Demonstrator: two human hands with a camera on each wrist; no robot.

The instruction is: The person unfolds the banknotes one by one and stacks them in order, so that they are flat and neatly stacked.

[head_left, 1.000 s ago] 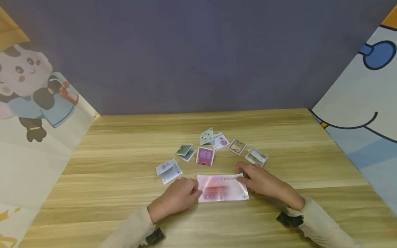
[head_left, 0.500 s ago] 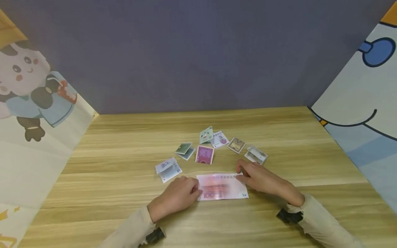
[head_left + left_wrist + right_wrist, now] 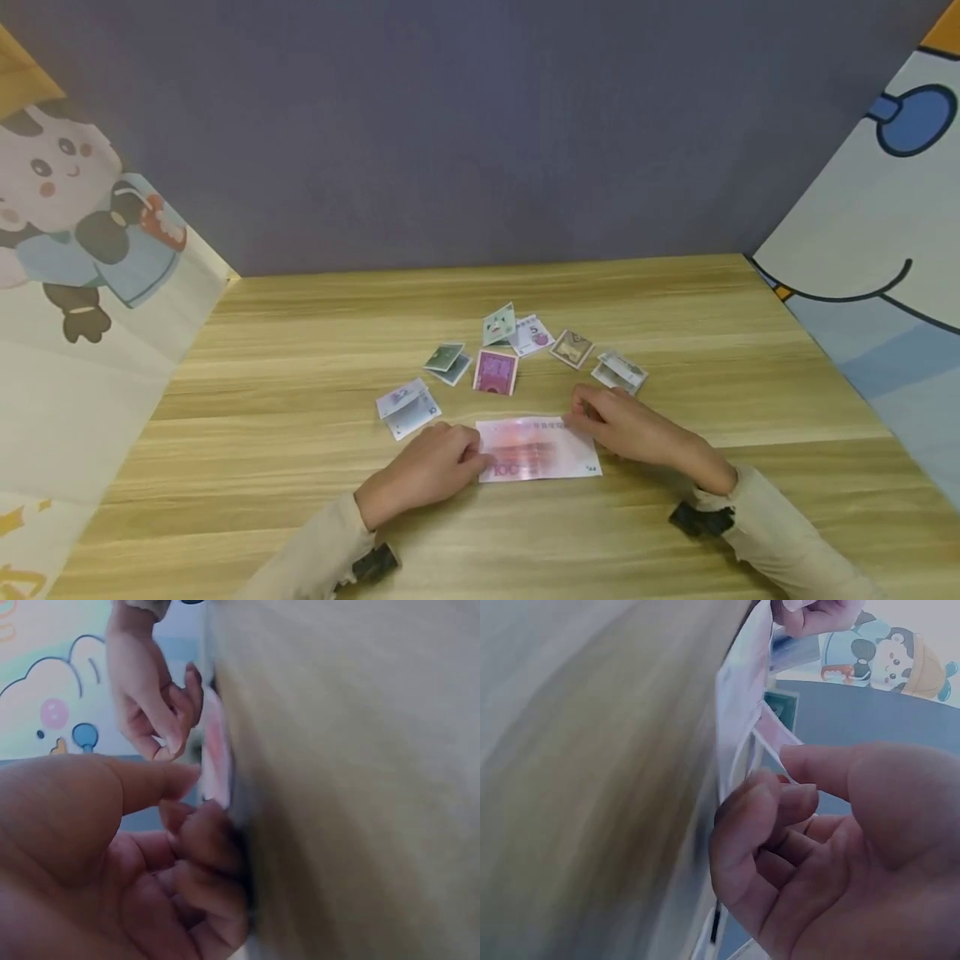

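Observation:
A pink 100 banknote [image 3: 536,454] lies unfolded on the table, with faint crease lines across it. My left hand [image 3: 427,468] holds its left end, thumb on top and the other fingers curled at the edge. At the upper right corner, my right hand [image 3: 637,425] pinches the note between thumb and curled fingers. In the right wrist view, a pale pink strip [image 3: 777,736] rises to the right thumb. The left wrist view shows the note [image 3: 215,750] edge-on beyond the left fingertips.
Several smaller folded notes lie beyond the hands: a blue-grey one [image 3: 408,408], a dark green one [image 3: 447,363], a purple one [image 3: 495,372], a light green one [image 3: 498,325], a white-purple 5 [image 3: 532,335], a brown one [image 3: 572,349] and a grey one [image 3: 621,370]. A grey panel [image 3: 480,142] stands behind.
My right thumb and fingers have come together at the note's upper right corner and moved slightly left. My left hand stays at the left end.

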